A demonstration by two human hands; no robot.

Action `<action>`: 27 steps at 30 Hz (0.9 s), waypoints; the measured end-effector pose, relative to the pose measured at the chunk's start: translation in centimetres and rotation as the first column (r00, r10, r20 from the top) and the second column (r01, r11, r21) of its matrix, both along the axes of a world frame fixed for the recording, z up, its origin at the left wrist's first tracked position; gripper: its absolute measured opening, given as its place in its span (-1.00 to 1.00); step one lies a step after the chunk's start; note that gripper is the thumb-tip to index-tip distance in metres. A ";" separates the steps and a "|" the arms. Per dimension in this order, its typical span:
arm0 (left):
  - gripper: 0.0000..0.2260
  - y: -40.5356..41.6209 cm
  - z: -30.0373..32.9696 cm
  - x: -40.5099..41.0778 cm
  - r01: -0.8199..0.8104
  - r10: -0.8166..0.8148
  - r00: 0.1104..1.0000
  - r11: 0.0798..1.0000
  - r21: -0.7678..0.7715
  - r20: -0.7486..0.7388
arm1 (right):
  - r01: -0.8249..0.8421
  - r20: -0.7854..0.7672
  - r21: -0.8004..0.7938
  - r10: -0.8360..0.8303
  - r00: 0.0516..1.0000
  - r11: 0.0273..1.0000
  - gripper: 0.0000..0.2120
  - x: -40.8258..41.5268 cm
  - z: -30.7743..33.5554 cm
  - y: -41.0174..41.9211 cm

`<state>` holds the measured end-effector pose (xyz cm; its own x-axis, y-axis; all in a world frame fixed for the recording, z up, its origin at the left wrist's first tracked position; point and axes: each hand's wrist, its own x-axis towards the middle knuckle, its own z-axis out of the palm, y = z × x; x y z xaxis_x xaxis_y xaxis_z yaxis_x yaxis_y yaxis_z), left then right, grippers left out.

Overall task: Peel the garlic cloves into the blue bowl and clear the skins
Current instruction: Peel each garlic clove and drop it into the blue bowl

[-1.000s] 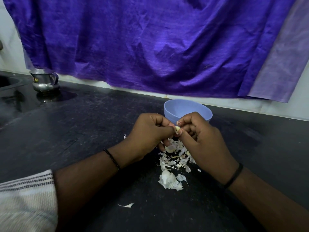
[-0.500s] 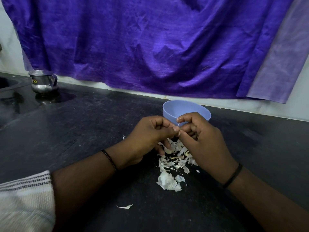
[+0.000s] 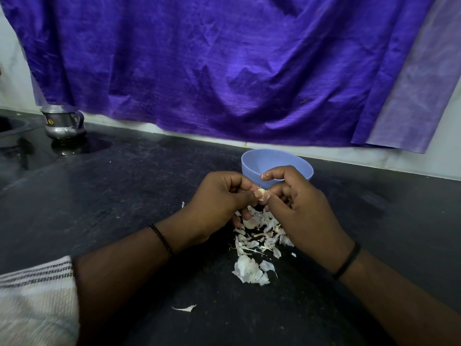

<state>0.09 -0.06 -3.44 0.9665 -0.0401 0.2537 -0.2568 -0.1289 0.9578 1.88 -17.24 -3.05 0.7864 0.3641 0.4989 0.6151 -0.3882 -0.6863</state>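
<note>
A small pale garlic clove point(image 3: 261, 191) sits between the fingertips of both hands, just in front of the blue bowl point(image 3: 257, 162). My left hand point(image 3: 219, 196) pinches it with curled fingers. My right hand point(image 3: 296, 203) pinches it from the other side, its index finger lifted over the bowl's near rim. What lies inside the bowl is hidden by the rim and my fingers. A heap of white garlic skins point(image 3: 259, 240) is spread on the black counter point(image 3: 149, 196) under and in front of my hands.
A stray bit of skin point(image 3: 184, 308) lies nearer to me on the counter. A steel jug point(image 3: 63, 121) stands at the far left beside a sink edge point(image 3: 12, 126). A purple cloth point(image 3: 224, 71) hangs along the back wall.
My right index finger has lifted off the clove and now points over the bowl's rim. The clove shows again between my fingertips. Both hands stay in place.
</note>
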 end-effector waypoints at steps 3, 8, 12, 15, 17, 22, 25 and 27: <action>-0.93 0.0 0.0 0.0 -0.012 0.011 1.000 1.000 0.015 0.016 | 0.006 0.000 0.005 -0.006 1.000 1.000 -0.84 -0.1 0.0 0.1; -0.95 0.0 -0.1 0.0 -0.012 0.012 1.000 1.000 0.012 -0.006 | 0.024 0.000 -0.012 -0.024 1.000 1.000 -0.92 -0.1 -0.2 0.1; -0.96 0.1 -0.2 0.2 -0.029 0.029 0.999 0.999 0.016 -0.029 | -0.006 -0.050 0.001 0.006 0.999 1.000 -0.87 -0.1 -0.1 -0.1; -0.95 0.1 -0.3 0.2 -0.032 0.033 0.999 0.999 0.026 -0.036 | -0.020 -0.068 0.005 0.020 0.998 1.000 -0.83 0.0 0.0 -0.2; -0.95 0.1 -0.3 0.3 -0.030 0.031 0.999 0.999 0.033 -0.035 | -0.022 -0.073 0.006 0.022 0.997 1.000 -0.84 0.1 0.1 -0.2; -0.93 0.1 -0.2 0.2 -0.039 0.039 0.999 0.998 0.052 -0.016 | -0.024 -0.090 0.005 0.025 0.996 1.000 -0.86 -0.1 0.2 -0.1; -0.94 0.1 -0.2 0.2 -0.052 0.053 0.998 0.997 0.052 -0.019 | -0.022 -0.099 -0.008 0.021 0.995 1.000 -0.88 -0.2 0.2 -0.1; -0.94 0.1 -0.2 0.2 -0.061 0.062 0.998 0.996 0.059 -0.022 | -0.031 -0.104 -0.021 0.029 0.994 0.999 -0.90 -0.2 0.2 -0.1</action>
